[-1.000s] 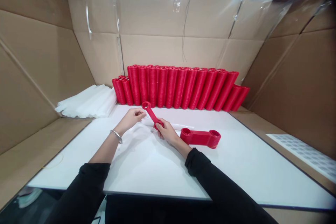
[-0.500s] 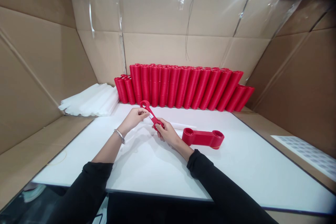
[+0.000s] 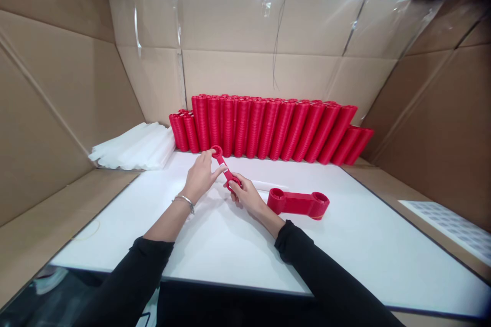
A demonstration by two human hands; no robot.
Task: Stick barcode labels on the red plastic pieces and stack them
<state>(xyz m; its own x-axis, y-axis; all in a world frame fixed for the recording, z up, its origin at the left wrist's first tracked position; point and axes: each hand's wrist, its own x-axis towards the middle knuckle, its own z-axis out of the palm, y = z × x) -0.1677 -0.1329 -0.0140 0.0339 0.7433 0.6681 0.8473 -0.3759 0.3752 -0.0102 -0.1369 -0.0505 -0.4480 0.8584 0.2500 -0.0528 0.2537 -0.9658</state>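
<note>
Both hands, the left hand (image 3: pixel 201 176) and right hand (image 3: pixel 245 195), pinch one red piece (image 3: pixel 226 169), maybe sticking a label on; next it needs pressing flat.

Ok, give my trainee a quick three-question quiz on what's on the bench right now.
1. True or false: both hands grip one red part.
2. Where does the small red stack lie: A) beside the right hand, B) on the white sheets, C) on the sticker sheet?
3. What stands along the cardboard back wall?

Key: 1 true, left hand at the far ring, right hand at the near end. 2 A. 3 a row of red stacks.
</note>
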